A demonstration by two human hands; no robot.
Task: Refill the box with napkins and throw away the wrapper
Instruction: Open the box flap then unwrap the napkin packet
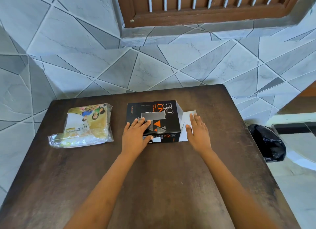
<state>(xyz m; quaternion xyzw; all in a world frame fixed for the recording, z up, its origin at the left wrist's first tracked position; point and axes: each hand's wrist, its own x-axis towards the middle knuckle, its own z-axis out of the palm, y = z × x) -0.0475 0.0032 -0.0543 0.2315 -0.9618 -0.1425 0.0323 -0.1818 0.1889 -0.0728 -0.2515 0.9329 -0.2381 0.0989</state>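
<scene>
Resting flat on the box [153,121], the left hand [136,134] lay with fingers spread across the near left part of its black top, the thumb down on the near side by a white label. It pressed on the box without pinching anything. The box sat on the dark brown tabletop [153,186], slightly beyond its middle, with a torn rectangular slot [153,116] in its top just beyond the left fingertips. Orange lettering showed on the top beyond the slot.

At the right end of the box, a white flap [187,119] lay folded out onto the tabletop. The right hand [198,134] lay palm down on this flap, fingers straight and close together, the thumb pointing toward the box. It gripped nothing.

Left of the box, apart from it, lay the napkin pack [87,124], sealed in a clear wrapper with a printed picture on its top. The loose clear end of the wrapper [68,141] stuck out at the near left corner of the pack, flat on the tabletop.

Right of the box, off the tabletop and down on the tiled floor [171,66], stood a black bag [266,143], near the tabletop's right edge. Beyond the box, past the far edge, a brown wooden frame with white bars [205,6] stood.
</scene>
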